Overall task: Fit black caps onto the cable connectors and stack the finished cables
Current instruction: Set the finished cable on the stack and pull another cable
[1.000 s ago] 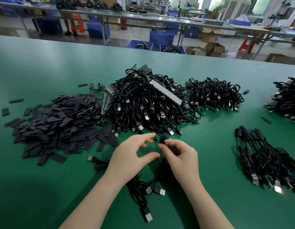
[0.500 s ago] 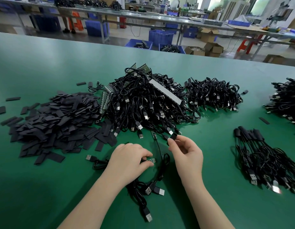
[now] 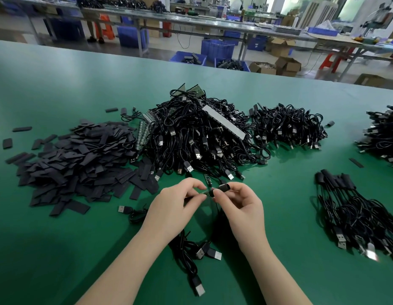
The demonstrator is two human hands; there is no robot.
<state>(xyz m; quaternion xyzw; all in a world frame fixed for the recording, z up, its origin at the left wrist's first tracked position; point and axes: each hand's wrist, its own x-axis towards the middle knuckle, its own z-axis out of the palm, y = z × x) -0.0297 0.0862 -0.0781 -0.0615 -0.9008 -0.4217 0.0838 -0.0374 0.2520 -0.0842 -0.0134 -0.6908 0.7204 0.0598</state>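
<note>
Both hands have come back together since half a second ago: then my right hand [image 3: 239, 205] held the black cap [image 3: 222, 187] up and apart, and my left hand [image 3: 175, 205] was low, over the cable; now the cap's open end touches the connector [image 3: 204, 193]. My left hand pinches the small green connector board between thumb and fingertips; my right pinches the cap, tilted up to the right. I judge the cap is just starting to slide on, not yet seated.

Nearer me than the hands, the same cable's loops and a few loose USB plugs [image 3: 209, 253] lie on the green worktop [image 3: 59, 249]. Well to the right of the hands sits the stack of finished cables [image 3: 356, 214], where this one should go next. Left of the hands is the heap of flat black caps [image 3: 76, 164]; just beyond them the big tangle of uncapped cables [image 3: 197, 137], with a smaller bundle [image 3: 288, 128] to its right.
</note>
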